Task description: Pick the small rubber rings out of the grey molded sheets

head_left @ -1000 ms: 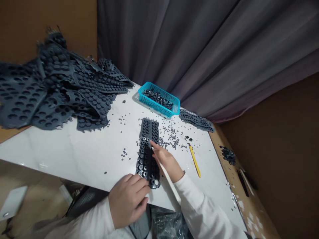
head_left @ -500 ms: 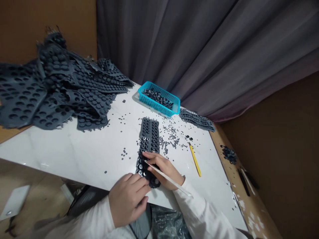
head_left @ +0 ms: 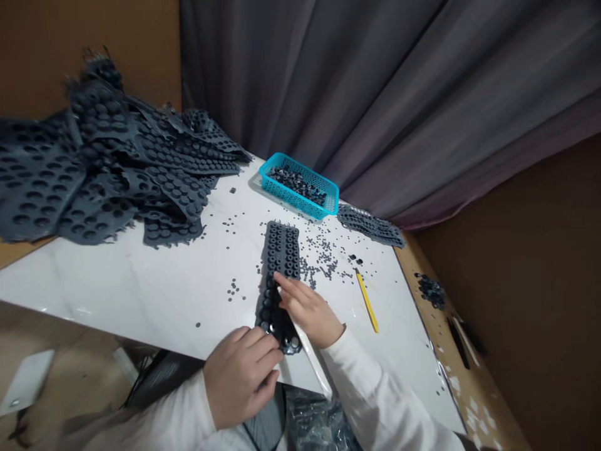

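A dark grey rubber strip [head_left: 284, 250] with rows of round studs lies lengthwise on the white table, reaching its near edge. My left hand [head_left: 245, 373] is closed at the strip's near left corner, fingertips curled onto it and thumb below. Over the middle of the strip, my right hand [head_left: 310, 313] is closed round a thin white stick [head_left: 313, 363]. The stick's upper tip shows by the fingers and its other end slants down toward the table's front. The right index finger reaches onto the studs. Shiny dark pieces sit on the strip's nearer half, partly hidden by both hands.
Behind the strip stands a blue basket [head_left: 300, 195] of small dark parts. Rubber sheets [head_left: 113, 163] are heaped at left; another strip [head_left: 370, 225] lies at right. Small grey discs [head_left: 326, 254] are scattered beside a yellow craft knife [head_left: 367, 300]. A grey curtain [head_left: 375, 94] hangs behind.
My right hand has moved a little farther up the strip, its index finger now stretched out. The white stick has swung to a steeper slant. My left hand has stayed in place.
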The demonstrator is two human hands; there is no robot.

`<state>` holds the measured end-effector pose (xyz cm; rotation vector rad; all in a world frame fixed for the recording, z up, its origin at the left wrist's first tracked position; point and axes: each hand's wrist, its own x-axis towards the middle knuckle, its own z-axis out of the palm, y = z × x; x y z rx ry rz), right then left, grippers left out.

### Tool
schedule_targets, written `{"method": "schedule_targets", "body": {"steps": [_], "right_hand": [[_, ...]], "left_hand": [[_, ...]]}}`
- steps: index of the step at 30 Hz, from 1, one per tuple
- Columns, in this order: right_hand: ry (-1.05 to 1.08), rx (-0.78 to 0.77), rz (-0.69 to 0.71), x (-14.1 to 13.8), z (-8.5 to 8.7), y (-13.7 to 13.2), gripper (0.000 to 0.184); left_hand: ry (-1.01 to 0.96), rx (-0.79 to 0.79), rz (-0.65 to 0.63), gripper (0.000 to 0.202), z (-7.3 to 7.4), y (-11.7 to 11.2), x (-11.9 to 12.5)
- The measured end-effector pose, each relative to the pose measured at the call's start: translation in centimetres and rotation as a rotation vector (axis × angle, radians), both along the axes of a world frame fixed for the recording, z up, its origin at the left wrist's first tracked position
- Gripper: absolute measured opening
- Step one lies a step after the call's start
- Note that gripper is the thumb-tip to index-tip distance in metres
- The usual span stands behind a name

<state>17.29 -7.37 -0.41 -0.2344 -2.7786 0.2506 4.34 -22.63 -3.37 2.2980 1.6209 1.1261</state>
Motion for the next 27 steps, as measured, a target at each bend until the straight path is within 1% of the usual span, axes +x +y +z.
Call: {"method": "schedule_targets", "body": {"steps": [2,4,6,8,11,14,16,18,21,23,25,27], "right_hand": [[0.07,-0.092,-0.085,0.1,0.1,0.4,0.015],[0.137,-0.209,-0.119,0.2,0.2,0.4,0.014],[0.157,-0.33,-0.086,0.4,0.3,0.0,0.012],[0.128,-0.427,-0.023,0.7,0.3,-0.8,0.011],[0.078,-0.477,0.02,1.2,0.1,-1.8,0.011],[0.059,-0.444,0.011,1.3,-0.1,-2.2,0.011],[0.043,-0.381,0.003,1.2,-0.3,-2.2,0.011],[0.036,-0.27,0.019,1.0,-0.4,-2.1,0.01],[0.021,-0.042,0.076,0.8,-0.7,-1.8,0.01],[0.004,0.085,0.097,0.7,-0.7,-1.4,0.011],[0.017,0.134,0.052,0.7,-0.6,-0.8,0.013],[0.07,0.103,-0.037,0.8,-0.3,-0.2,0.015]], "left_hand": [[-0.005,0.008,-0.003,0.01,-0.1,0.0,0.0],[-0.005,0.008,-0.005,0.012,-0.1,0.0,-0.1],[0.0,0.0,-0.008,0.011,-0.2,0.0,-0.1],[0.003,-0.003,-0.01,0.01,-0.3,0.0,-0.1],[0.006,-0.006,-0.009,0.01,-0.3,0.0,-0.1],[0.008,-0.012,-0.006,0.01,-0.3,0.0,0.0],[0.008,-0.016,-0.009,0.009,-0.3,0.0,0.0],[0.009,-0.024,-0.014,0.007,-0.2,0.0,0.0],[0.014,-0.03,-0.018,0.005,-0.1,0.0,-0.1],[0.014,-0.029,-0.017,0.004,-0.1,0.0,-0.1],[0.004,-0.019,-0.014,0.005,-0.1,0.0,-0.1],[-0.011,-0.001,-0.008,0.007,-0.2,0.0,0.0]]}}
